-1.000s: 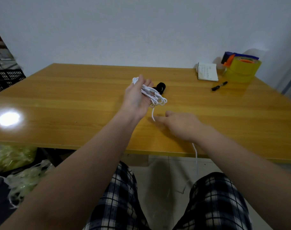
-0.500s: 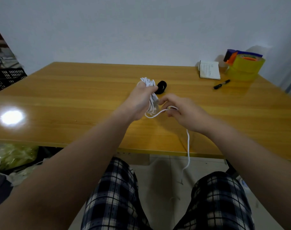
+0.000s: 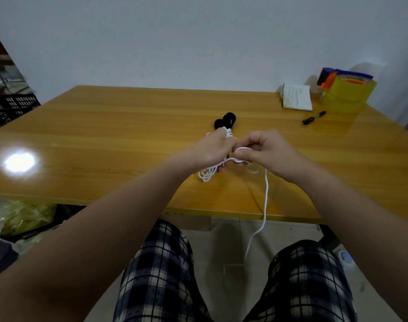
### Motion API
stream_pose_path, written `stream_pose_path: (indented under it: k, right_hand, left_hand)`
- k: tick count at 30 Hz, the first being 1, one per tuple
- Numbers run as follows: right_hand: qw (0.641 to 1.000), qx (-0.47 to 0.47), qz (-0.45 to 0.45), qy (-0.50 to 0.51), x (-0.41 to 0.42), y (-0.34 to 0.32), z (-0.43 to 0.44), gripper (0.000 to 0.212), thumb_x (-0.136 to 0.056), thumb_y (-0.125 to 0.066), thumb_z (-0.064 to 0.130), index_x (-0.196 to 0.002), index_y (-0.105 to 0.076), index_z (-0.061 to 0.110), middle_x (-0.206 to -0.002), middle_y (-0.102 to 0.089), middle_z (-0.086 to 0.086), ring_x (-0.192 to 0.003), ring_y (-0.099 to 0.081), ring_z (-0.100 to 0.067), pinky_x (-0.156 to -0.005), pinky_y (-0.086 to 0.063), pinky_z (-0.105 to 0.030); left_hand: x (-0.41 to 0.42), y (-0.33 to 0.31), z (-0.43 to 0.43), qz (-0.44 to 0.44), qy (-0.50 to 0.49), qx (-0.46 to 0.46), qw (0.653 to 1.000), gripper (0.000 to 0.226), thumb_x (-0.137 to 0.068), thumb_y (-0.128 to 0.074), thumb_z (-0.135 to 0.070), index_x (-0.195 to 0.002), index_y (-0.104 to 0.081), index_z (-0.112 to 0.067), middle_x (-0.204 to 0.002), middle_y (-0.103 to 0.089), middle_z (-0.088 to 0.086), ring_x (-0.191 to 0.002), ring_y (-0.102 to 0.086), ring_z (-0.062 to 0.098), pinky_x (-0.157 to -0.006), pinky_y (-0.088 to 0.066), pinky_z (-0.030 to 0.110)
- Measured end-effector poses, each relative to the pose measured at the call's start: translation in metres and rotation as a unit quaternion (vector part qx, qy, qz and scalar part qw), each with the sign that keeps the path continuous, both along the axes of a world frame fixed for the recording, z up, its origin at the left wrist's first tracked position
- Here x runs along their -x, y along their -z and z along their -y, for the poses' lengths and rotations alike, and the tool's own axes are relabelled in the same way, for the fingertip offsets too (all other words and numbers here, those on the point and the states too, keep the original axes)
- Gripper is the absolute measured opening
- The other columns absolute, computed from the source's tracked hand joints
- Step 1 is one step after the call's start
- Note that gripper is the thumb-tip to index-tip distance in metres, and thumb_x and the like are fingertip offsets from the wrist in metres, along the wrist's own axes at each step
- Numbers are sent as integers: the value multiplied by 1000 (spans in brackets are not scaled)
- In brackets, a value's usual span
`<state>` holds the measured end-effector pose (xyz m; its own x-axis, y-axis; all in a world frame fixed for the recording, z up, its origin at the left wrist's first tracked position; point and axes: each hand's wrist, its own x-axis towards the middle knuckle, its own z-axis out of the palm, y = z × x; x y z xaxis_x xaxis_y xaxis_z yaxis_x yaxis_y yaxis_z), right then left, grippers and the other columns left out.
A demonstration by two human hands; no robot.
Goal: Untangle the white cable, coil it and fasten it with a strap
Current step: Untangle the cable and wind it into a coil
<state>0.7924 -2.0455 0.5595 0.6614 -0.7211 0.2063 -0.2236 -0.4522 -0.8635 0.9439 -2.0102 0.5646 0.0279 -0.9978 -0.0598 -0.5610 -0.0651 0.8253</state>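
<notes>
Left hand (image 3: 213, 149) is clenched round a bundle of loops of the white cable (image 3: 266, 194), with short bends of it poking out above the knuckles and longer loops drooping below the palm onto the table (image 3: 105, 140). Right hand (image 3: 267, 154), just beside it and nearly touching, pinches a strand between thumb and forefinger, with a small bend of cable arching over the fingertips. From that pinch one strand runs across to the bundle, and the free tail drops down, crosses the table's near edge and hangs between the knees of the plaid trousers (image 3: 161, 275). The wide yellow-brown wooden table fills the middle of the view, with a bright glare of light on its left part. Off its left end stands a black slotted crate (image 3: 11, 108), and lower down on the floor lies a crumpled greenish plastic bag (image 3: 24, 217). At the far right corner of the table sits a yellow tape roll (image 3: 349, 96) in a dispenser, with a small white notebook (image 3: 297, 98) just beside it. A black strap (image 3: 219, 123) lies on the table just beyond the left hand, apart from the cable. Smallest, a black marker (image 3: 314, 117) lies near the notebook.
</notes>
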Motion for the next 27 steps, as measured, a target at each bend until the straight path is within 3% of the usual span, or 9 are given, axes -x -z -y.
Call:
stream_pose_path:
  k: [4, 9, 13, 16, 20, 22, 23, 25, 27]
  right_hand:
    - [999, 15, -31, 39, 1, -2, 1, 10, -89, -59, 11, -92, -65, 3, -70, -65, -9, -58, -62, -18, -51, -52, -18]
    - [991, 25, -43, 124, 5, 2, 16, 19, -91, -58, 20, -88, -67, 4, -60, -59, -9, -47, -52, -11, -39, -38, -13]
    - [961, -44, -24, 272, 38, 17, 46, 27, -93, -55, 23, -87, -68, 0, -57, -53, -6, -50, -49, -13, -49, -40, -20]
    - [930, -3, -200, 309, 55, 30, 56, 28, -93, -55, 31, -82, -70, 10, -62, -56, -5, -59, -50, -20, -54, -37, -26]
    - [915, 115, -294, 252, 33, 31, 42, 21, -90, -55, 17, -109, -65, 18, -104, -63, -4, -93, -58, -21, -80, -47, -33]
    - [942, 143, -207, 223, 19, 24, 31, 36, -89, -47, 3, -121, -58, 16, -117, -60, -7, -110, -56, -22, -95, -44, -33]
    - [965, 87, -103, 224, 11, 19, 23, 38, -90, -43, 0, -124, -55, 13, -116, -61, -10, -109, -57, -23, -98, -44, -34]
    - [968, -82, 98, 218, -2, 10, 3, 30, -98, -39, 15, -128, -46, 17, -111, -62, -11, -102, -61, -24, -95, -49, -38]
    - [960, -182, 124, 175, -9, 9, -12, 39, -96, -42, 41, -131, -34, 27, -112, -60, -4, -101, -62, -21, -93, -51, -40]
  left_hand:
    - [3, 5, 3, 11, -25, 45, 999, 19, -95, -34, -19, -78, -38, -12, -60, -39, 7, -45, -37, 21, -42, -31, 26]
    - [4, 3, 0, -42, -6, 44, 998, 10, -93, -41, -18, -84, -40, -13, -57, -33, 6, -45, -30, 18, -41, -24, 25]
    - [-12, 2, -15, -74, 45, 17, 996, 17, -91, -55, -19, -82, -42, -11, -54, -36, 3, -41, -29, 16, -39, -24, 23]
    - [-13, 10, -25, -24, 71, 15, 997, 21, -89, -64, -23, -82, -48, -11, -53, -45, 1, -38, -36, 13, -38, -30, 23]
    - [-3, 21, -19, -87, 32, 52, 994, 20, -91, -61, -23, -90, -53, -5, -49, -42, -2, -35, -34, 12, -40, -29, 26]
    - [-1, 21, -16, -110, 8, 57, 992, 26, -91, -61, -24, -95, -54, 0, -49, -40, -1, -35, -34, 12, -40, -29, 27]
    - [0, 22, -15, -112, 0, 60, 992, 26, -91, -61, -26, -94, -53, -1, -49, -39, -1, -35, -34, 12, -40, -30, 27]
    - [1, 23, -14, -121, -17, 70, 990, 26, -91, -61, -29, -92, -52, -6, -49, -39, -1, -34, -34, 13, -39, -30, 25]
    - [3, 24, -13, -144, -37, 78, 986, 23, -91, -60, -28, -90, -50, -7, -50, -41, 1, -34, -34, 13, -38, -30, 25]
